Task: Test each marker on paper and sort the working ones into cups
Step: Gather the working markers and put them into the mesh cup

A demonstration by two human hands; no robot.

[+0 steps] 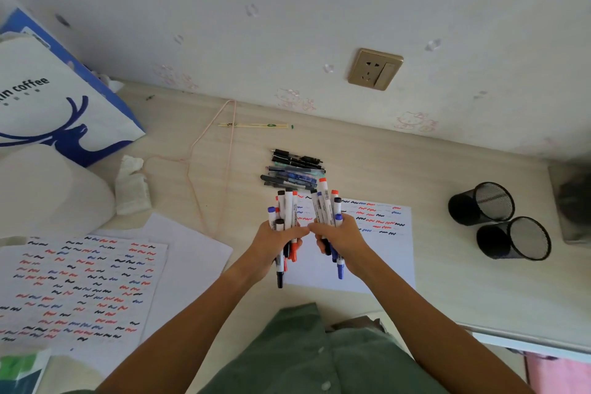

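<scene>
Both hands are held together over the test paper, the left hand gripping one bundle of markers and the right hand gripping a second bundle, so testing looks not yet begun. Next, it seems, one bundle must go down so a single marker can be uncapped. Two mesh cups lie tipped far right, well apart; loose pens sit just beyond the paper.

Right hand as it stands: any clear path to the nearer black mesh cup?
Probably yes. The bare desk between the right hand and the nearer black mesh cup shows nothing in the way, and its mouth is open. But the hand grips a bundle of markers, so it can drop in, not grasp.
</scene>
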